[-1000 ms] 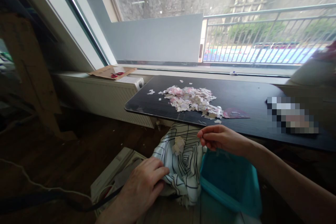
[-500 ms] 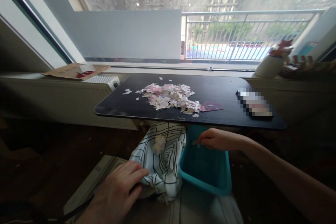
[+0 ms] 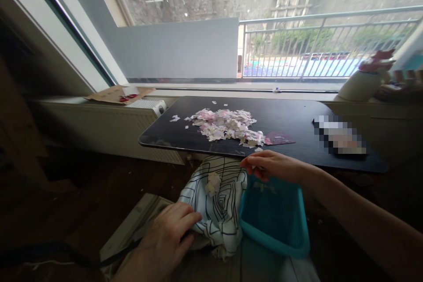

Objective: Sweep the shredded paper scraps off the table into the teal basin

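Right hand hangs over the far edge of the blue bin, thumb and fingers drawn close; can't tell if a paper scrap is pinched there. Left hand half open, thumb apart from the fingers, nothing visibly gripped, at the near left edge of the patterned cloth. Key relation: the small clump of scraps sits on the cloth between both hands, left of the right fingertips and a bit closer to the person, ahead of the left fingertips; no clear long axis, nearer hand hard to call. Bin is just right of the cloth, a few pale bits inside at the far end. Bigger paper pile farther off on the black worktop, beside the pinkish see-through sheet.
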`<state>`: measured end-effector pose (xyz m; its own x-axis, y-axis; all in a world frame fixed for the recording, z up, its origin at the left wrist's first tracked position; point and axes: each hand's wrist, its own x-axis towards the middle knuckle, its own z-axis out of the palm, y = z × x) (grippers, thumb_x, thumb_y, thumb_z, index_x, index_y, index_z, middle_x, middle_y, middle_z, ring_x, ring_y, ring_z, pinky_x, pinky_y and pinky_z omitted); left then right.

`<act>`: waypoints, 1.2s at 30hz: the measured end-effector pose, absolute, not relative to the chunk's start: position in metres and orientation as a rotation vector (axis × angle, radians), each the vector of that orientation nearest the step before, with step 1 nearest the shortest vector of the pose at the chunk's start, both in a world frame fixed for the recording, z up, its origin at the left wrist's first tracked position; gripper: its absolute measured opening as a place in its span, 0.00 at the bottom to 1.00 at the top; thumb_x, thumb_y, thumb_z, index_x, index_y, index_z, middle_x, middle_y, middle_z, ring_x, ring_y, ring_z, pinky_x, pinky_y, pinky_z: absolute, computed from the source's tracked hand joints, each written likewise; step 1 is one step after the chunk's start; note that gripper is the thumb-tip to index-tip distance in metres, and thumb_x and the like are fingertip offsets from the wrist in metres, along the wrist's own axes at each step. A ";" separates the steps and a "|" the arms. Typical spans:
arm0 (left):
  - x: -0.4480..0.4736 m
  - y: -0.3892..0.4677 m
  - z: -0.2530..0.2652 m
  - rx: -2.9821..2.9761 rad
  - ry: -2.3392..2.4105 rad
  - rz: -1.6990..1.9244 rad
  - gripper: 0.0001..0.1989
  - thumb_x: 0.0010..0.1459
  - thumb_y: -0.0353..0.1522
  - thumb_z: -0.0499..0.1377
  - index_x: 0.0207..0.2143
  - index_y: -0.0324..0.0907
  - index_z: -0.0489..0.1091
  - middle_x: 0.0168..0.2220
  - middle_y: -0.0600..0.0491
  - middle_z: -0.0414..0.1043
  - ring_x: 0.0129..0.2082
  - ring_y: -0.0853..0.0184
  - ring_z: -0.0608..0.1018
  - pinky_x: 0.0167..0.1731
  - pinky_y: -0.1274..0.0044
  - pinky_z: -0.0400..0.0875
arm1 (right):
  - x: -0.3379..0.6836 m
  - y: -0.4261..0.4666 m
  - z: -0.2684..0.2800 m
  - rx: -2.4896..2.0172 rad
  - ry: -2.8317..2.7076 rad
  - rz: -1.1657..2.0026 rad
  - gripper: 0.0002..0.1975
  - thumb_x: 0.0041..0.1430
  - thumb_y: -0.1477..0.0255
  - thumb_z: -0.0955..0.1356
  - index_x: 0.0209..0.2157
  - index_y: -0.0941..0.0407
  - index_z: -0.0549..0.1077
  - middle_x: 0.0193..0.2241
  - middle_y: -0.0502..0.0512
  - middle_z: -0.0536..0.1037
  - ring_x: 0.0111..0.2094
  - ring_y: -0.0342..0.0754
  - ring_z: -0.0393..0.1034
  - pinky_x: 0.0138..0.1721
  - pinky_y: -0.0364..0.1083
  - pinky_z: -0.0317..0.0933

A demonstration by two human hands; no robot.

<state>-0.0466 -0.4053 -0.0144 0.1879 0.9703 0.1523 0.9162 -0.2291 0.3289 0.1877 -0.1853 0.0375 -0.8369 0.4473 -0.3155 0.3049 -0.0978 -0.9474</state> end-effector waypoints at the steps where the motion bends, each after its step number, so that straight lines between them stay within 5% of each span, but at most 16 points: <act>1: -0.045 -0.405 -0.013 2.270 1.852 0.482 0.17 0.47 0.21 0.51 0.38 0.42 0.70 0.36 0.51 0.70 0.37 0.61 0.71 0.38 0.69 0.65 | 0.178 -0.187 0.038 -0.800 -2.010 2.118 0.17 0.58 0.57 0.64 0.37 0.55 0.76 0.31 0.53 0.72 0.26 0.41 0.63 0.26 0.41 0.60; 4: -0.041 -0.406 -0.009 2.219 1.876 0.449 0.17 0.46 0.20 0.53 0.38 0.41 0.71 0.36 0.51 0.70 0.37 0.61 0.71 0.37 0.69 0.65 | 0.146 -0.191 0.034 -0.712 -1.973 2.195 0.17 0.57 0.55 0.64 0.35 0.51 0.76 0.35 0.55 0.75 0.36 0.47 0.69 0.40 0.46 0.64; 9: -0.041 -0.408 -0.010 2.185 1.891 0.455 0.17 0.45 0.20 0.55 0.37 0.40 0.72 0.35 0.50 0.70 0.37 0.59 0.71 0.36 0.69 0.65 | 0.117 -0.194 0.031 -0.730 -2.191 2.012 0.21 0.59 0.51 0.60 0.41 0.50 0.75 0.47 0.54 0.75 0.51 0.52 0.66 0.54 0.50 0.56; 14: -0.042 -0.410 -0.011 2.208 1.893 0.461 0.17 0.45 0.20 0.54 0.38 0.40 0.71 0.36 0.50 0.70 0.37 0.60 0.71 0.37 0.69 0.65 | 0.145 -0.197 0.051 -0.672 -2.415 1.656 0.22 0.62 0.56 0.59 0.50 0.52 0.71 0.52 0.53 0.72 0.52 0.51 0.64 0.54 0.48 0.57; 19: -0.046 -0.413 -0.006 2.240 1.893 0.417 0.14 0.49 0.22 0.52 0.37 0.42 0.71 0.35 0.51 0.69 0.36 0.60 0.71 0.35 0.70 0.65 | 0.217 -0.215 0.044 -0.944 -2.730 1.205 0.16 0.62 0.66 0.58 0.44 0.53 0.74 0.41 0.54 0.78 0.41 0.51 0.71 0.44 0.50 0.64; 25: -0.052 -0.413 -0.012 2.256 1.870 0.392 0.16 0.51 0.23 0.52 0.41 0.44 0.70 0.38 0.52 0.69 0.38 0.61 0.71 0.39 0.70 0.64 | 0.277 -0.248 0.007 -1.146 -2.906 0.486 0.13 0.59 0.69 0.61 0.40 0.52 0.76 0.42 0.58 0.78 0.51 0.59 0.65 0.52 0.60 0.55; 29: -0.049 -0.409 -0.012 2.285 1.853 0.356 0.16 0.52 0.23 0.53 0.42 0.46 0.71 0.39 0.52 0.70 0.39 0.61 0.70 0.41 0.70 0.63 | 0.288 -0.252 -0.013 -1.426 -2.667 0.232 0.20 0.55 0.67 0.64 0.50 0.58 0.70 0.54 0.66 0.68 0.58 0.63 0.57 0.52 0.58 0.58; 32: -0.048 -0.408 -0.013 2.314 1.850 0.353 0.16 0.52 0.24 0.53 0.41 0.46 0.71 0.38 0.53 0.70 0.39 0.61 0.70 0.41 0.69 0.63 | 0.293 -0.246 -0.023 -1.687 -2.483 0.332 0.27 0.56 0.64 0.63 0.54 0.63 0.64 0.53 0.72 0.68 0.51 0.64 0.65 0.45 0.56 0.64; 36: -0.052 -0.408 -0.018 2.325 1.865 0.360 0.18 0.49 0.23 0.54 0.41 0.46 0.72 0.37 0.53 0.71 0.38 0.61 0.70 0.41 0.69 0.63 | 0.303 -0.231 -0.027 -1.743 -2.320 0.910 0.25 0.54 0.67 0.63 0.53 0.61 0.63 0.37 0.62 0.77 0.35 0.56 0.74 0.33 0.50 0.67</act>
